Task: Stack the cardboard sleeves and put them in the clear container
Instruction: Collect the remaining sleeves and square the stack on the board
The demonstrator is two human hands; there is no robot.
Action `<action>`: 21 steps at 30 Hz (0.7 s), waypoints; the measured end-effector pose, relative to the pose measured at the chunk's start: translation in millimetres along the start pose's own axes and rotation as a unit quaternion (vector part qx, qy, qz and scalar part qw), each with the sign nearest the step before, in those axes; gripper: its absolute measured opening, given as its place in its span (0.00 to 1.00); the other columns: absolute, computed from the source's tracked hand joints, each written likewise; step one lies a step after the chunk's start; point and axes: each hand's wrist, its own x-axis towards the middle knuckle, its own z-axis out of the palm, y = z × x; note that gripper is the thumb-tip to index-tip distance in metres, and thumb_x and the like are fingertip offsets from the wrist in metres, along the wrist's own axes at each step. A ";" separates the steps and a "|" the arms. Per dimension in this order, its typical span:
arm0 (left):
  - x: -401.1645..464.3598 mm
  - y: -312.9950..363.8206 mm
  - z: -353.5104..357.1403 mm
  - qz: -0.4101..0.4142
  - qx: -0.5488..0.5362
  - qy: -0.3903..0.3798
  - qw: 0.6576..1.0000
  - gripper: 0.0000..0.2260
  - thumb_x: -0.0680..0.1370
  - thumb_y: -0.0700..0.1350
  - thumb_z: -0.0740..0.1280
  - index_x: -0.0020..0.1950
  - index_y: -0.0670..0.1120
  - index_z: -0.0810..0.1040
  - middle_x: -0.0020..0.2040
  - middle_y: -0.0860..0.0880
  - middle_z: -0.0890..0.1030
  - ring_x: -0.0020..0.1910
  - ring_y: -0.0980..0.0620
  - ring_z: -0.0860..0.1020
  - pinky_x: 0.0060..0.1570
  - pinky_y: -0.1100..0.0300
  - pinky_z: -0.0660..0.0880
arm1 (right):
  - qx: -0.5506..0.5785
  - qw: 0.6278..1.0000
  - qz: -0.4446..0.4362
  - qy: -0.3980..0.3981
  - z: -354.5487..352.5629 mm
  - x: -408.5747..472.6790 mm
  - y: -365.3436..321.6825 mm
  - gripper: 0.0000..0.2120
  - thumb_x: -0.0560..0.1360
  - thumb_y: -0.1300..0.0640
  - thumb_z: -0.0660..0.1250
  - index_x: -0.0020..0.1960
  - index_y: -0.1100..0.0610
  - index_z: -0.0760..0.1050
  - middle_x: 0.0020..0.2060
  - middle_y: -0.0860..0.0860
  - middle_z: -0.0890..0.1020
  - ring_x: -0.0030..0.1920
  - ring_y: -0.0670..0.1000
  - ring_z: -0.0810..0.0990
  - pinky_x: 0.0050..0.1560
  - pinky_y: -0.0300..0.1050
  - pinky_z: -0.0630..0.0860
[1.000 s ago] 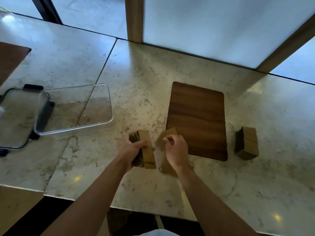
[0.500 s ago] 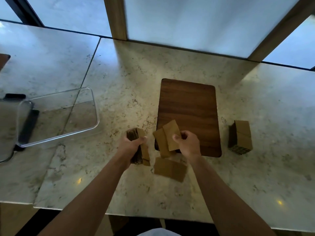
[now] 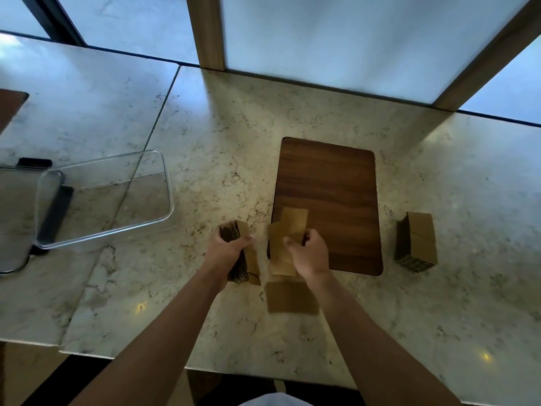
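Now we grip a stack of sleeves in our left hand, fingers curled round it, its long axis running toward the top of the frame. Just right of it, our right hand pinches two loose sleeves over the near-left corner of the wooden board. Another sleeve lies flat on the tabletop below. A second stack sits at right. The clear container waits at left, nearer our left hand.

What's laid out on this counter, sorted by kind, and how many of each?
Sleeve stacks: 2
Loose sleeves: 3
Clear container: 1
Lid: 1
Wooden boards: 2
Total: 9
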 end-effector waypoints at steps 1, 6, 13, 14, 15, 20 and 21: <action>-1.3 0.6 0.4 0.001 -0.005 -0.001 1.000 0.21 0.73 0.43 0.79 0.63 0.50 0.75 0.54 0.42 0.84 0.48 0.43 0.86 0.46 0.44 0.85 | 0.048 0.999 0.008 0.011 -4.4 2.7 -1.7 0.11 0.77 0.51 0.72 0.55 0.55 0.77 0.51 0.53 0.84 0.49 0.53 0.83 0.52 0.52 0.82; -12.9 5.8 5.4 0.002 -0.031 -0.079 0.996 0.17 0.74 0.44 0.79 0.60 0.43 0.81 0.48 0.40 0.88 0.44 0.40 0.88 0.41 0.47 0.85 | 0.195 0.980 0.021 -0.010 -13.2 -0.3 -8.3 0.05 0.79 0.50 0.70 0.52 0.50 0.79 0.52 0.56 0.85 0.54 0.60 0.84 0.55 0.64 0.82; -23.2 9.4 12.3 -0.003 -0.040 -0.109 0.993 0.14 0.74 0.37 0.76 0.57 0.45 0.80 0.46 0.41 0.88 0.42 0.41 0.88 0.40 0.44 0.86 | 0.266 0.959 0.001 -0.100 -15.7 -12.6 -15.7 0.05 0.80 0.58 0.67 0.56 0.55 0.78 0.53 0.54 0.84 0.54 0.54 0.84 0.49 0.49 0.82; -23.1 9.9 11.0 -0.006 -0.055 -0.097 0.994 0.13 0.74 0.37 0.76 0.56 0.44 0.80 0.47 0.40 0.87 0.42 0.40 0.88 0.38 0.45 0.85 | 0.278 0.955 0.005 -0.100 -18.9 -11.5 -14.2 0.05 0.80 0.59 0.68 0.55 0.56 0.79 0.52 0.54 0.85 0.54 0.55 0.84 0.50 0.49 0.81; -23.2 10.6 9.4 -0.006 -0.069 -0.086 0.994 0.13 0.74 0.37 0.76 0.57 0.44 0.80 0.48 0.39 0.87 0.42 0.40 0.87 0.37 0.45 0.85 | 0.298 0.948 0.019 -0.109 -21.7 -10.5 -12.9 0.06 0.79 0.60 0.68 0.55 0.57 0.80 0.52 0.55 0.85 0.54 0.56 0.83 0.51 0.50 0.81; -23.1 13.2 6.2 0.009 -0.089 -0.099 0.991 0.14 0.74 0.37 0.76 0.58 0.45 0.81 0.48 0.39 0.88 0.46 0.37 0.87 0.40 0.43 0.85 | 0.218 0.950 0.023 -0.223 -20.0 -11.8 -6.2 0.20 0.79 0.58 0.69 0.70 0.57 0.73 0.60 0.55 0.82 0.61 0.56 0.82 0.64 0.58 0.78; -24.1 12.8 8.3 0.005 -0.083 -0.112 0.990 0.14 0.75 0.38 0.76 0.60 0.44 0.81 0.48 0.39 0.88 0.46 0.37 0.87 0.40 0.43 0.85 | 0.177 0.954 0.003 -0.244 -14.7 -15.1 -7.5 0.22 0.78 0.54 0.70 0.71 0.54 0.72 0.61 0.55 0.82 0.61 0.56 0.82 0.64 0.60 0.78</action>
